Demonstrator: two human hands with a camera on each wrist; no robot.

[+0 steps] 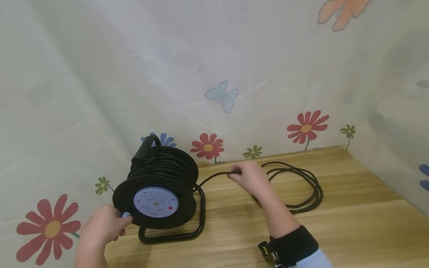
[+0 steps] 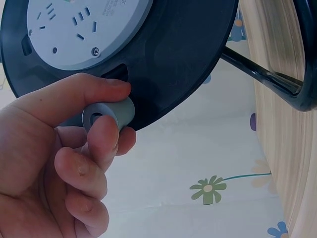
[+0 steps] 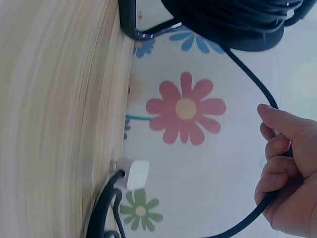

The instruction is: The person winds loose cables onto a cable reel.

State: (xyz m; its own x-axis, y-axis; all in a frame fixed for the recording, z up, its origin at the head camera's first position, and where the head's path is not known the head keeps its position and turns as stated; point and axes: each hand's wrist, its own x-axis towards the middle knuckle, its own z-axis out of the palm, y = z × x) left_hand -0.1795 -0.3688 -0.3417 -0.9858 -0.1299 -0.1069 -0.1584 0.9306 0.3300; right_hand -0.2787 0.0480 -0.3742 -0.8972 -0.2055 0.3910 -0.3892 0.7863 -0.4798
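Observation:
A black cable reel (image 1: 122, 199) stands on its tubular frame (image 1: 202, 212) at the left of the table, several turns of black cable wound on its drum. Its front carries a pale round socket panel (image 1: 155, 202) with a red dot. My left hand (image 1: 104, 227) grips the small grey crank knob (image 2: 121, 111) on the reel's front disc between thumb and fingers. To the right of the reel, my right hand (image 1: 251, 178) holds the black cable (image 3: 252, 77), fingers curled round it. From the drum, the cable runs in a slight arc to that hand.
Loose loops of cable (image 1: 316, 186) lie on the wooden table (image 1: 362, 223) to the right. A white block (image 3: 137, 173), with a cable at its end, shows at the table's back in the right wrist view. Flower-printed sheeting (image 1: 181, 74) stands behind and at both sides.

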